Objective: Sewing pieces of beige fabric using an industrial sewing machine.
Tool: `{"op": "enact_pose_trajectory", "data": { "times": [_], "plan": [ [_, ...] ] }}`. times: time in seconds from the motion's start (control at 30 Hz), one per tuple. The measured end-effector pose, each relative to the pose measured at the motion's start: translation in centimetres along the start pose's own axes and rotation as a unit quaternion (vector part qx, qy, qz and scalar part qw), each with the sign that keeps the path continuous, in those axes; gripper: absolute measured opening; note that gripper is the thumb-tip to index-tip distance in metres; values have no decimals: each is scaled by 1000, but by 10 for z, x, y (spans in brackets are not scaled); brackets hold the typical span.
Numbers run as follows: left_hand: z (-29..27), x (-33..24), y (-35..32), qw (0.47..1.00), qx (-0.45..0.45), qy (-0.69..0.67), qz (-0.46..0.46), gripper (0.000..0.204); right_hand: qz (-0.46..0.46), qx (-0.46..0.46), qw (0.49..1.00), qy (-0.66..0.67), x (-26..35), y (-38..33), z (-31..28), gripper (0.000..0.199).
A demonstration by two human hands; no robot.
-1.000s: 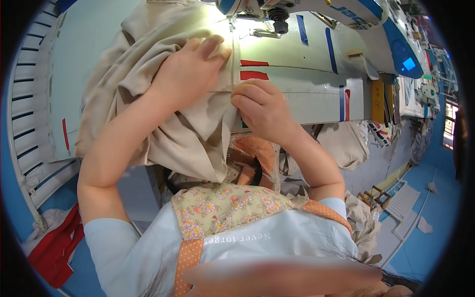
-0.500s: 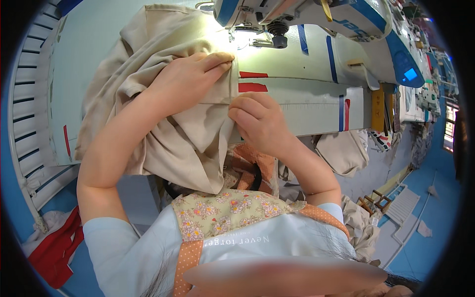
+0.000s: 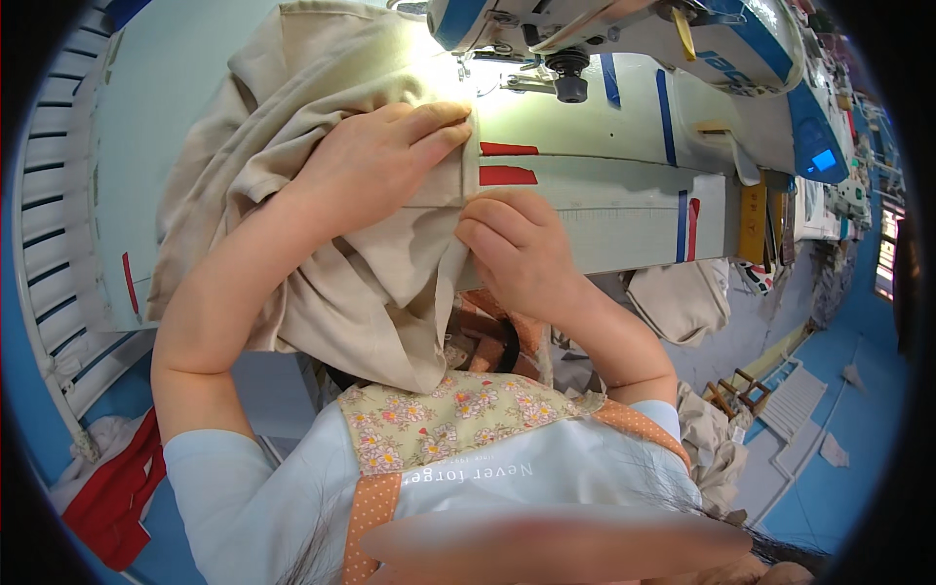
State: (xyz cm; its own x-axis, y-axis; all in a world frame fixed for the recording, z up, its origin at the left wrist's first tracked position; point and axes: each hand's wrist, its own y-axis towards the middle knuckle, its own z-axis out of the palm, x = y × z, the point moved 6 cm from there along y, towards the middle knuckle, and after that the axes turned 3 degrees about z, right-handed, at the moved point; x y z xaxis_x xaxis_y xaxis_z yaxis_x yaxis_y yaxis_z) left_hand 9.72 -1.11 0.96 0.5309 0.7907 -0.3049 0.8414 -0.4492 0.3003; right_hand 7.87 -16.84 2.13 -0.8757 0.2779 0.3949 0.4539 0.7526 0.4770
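A large piece of beige fabric [image 3: 380,278] lies bunched over the left part of the sewing table and hangs over its front edge. Its straight right edge runs up toward the lit needle area of a sewing machine [image 3: 624,29]. My left hand [image 3: 390,156] lies on the fabric, thumb and fingers pinching that edge just below the needle area. Lower down, my right hand [image 3: 517,244] is closed on the same edge, fingers curled with the cloth between them. The exact fold inside each pinch is hidden.
The pale table [image 3: 624,214] carries red and blue tape strips and a ruler scale. A white slatted rack [image 3: 54,214] stands left. More beige cloth [image 3: 678,297] hangs beyond my right forearm. Red and white cloth [image 3: 117,487] lies lower left.
The view has shifted slightly, so the machine sits a little farther right and lower. Both hands keep their hold on the fabric edge; little else differs.
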Motion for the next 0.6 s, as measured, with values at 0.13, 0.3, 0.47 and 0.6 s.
{"op": "enact_pose_trajectory", "data": {
  "times": [0.13, 0.3, 0.47, 0.6],
  "plan": [
    [0, 3, 3, 1000, -18, 7, 12, 48, 2, 3, 1000, 2, -5, 3, 3, 21],
    [1, 8, 3, 999, -22, 25, 5, 55, -1, 7, 1000, -11, -6, 3, 2, 22],
    [2, 9, 2, 1000, -14, 20, 1, 57, -2, 9, 1000, -23, -1, 0, 1, 23],
    [1, 11, 3, 1000, -16, 18, 12, 57, -3, 0, 1000, -19, 0, -1, 2, 23]
  ]
}}
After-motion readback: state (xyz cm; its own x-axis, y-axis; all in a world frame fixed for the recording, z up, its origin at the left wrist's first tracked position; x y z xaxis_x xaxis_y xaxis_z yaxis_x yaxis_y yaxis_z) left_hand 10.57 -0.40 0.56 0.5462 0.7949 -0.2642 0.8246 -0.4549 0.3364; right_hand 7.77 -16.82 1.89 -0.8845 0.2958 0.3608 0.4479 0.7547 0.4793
